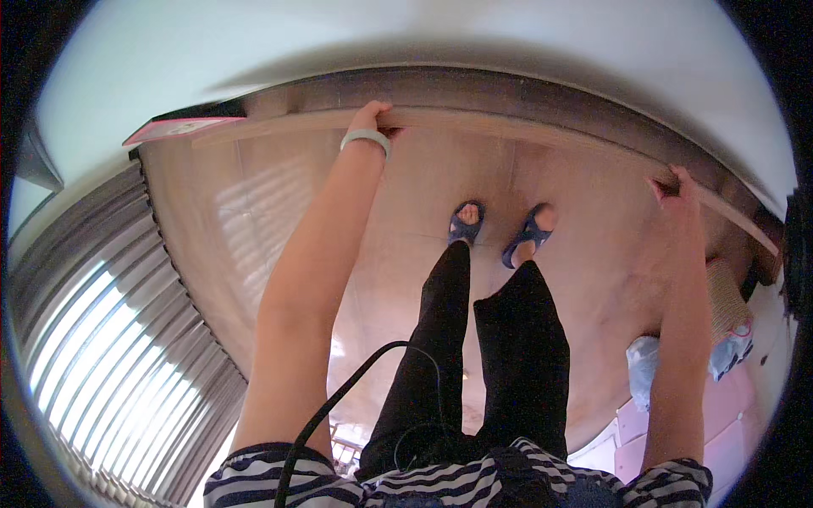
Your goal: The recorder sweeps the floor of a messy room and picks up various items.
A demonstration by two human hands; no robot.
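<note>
A long, light wooden board (508, 125) runs in a bowed line across the upper part of the view, in front of a pale wall (406, 32). My left hand (370, 119), with a pale band around the wrist, grips its edge left of the middle. Farther right, my right hand (682, 189) holds the same edge, arm stretched out. The fingers of both hands are partly hidden by the board. Between board and wall shows a darker brown strip (470, 89). Below, my feet in dark blue sandals (467, 222) stand on the brownish floor (394, 254).
Striped curtains or blinds (127, 330) with light behind them hang at left. A pink-edged flat panel (184, 129) is near the board's left end. At right are a woven container (726, 298), a plastic bag (641, 368) and pink panels (724, 413). A black cable (349, 374) crosses my lap.
</note>
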